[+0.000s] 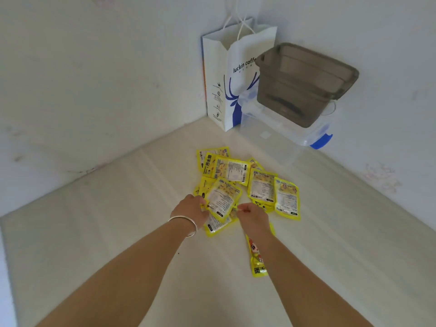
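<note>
Near room corner, on cream surface (118, 220): heap of yellow packets (262, 187). L hand (191, 208), w/ silver bangle (188, 223), pinches edge of top packet (223, 199). R hand (253, 215) curled just beside it, grip can't be told. Behind: paper bag (219, 90), grey tub (299, 90) on clear box (283, 133).

Left hand (191, 208): fingertips concealed behind the held packet (223, 199). Right hand (252, 214): grasp indeterminate, fingers turned away. Right forearm covers part of a lone packet (258, 260). Grey bin (304, 83) blocks the end of the lettering on the paper bag (226, 90). Packet print too small to read.
</note>
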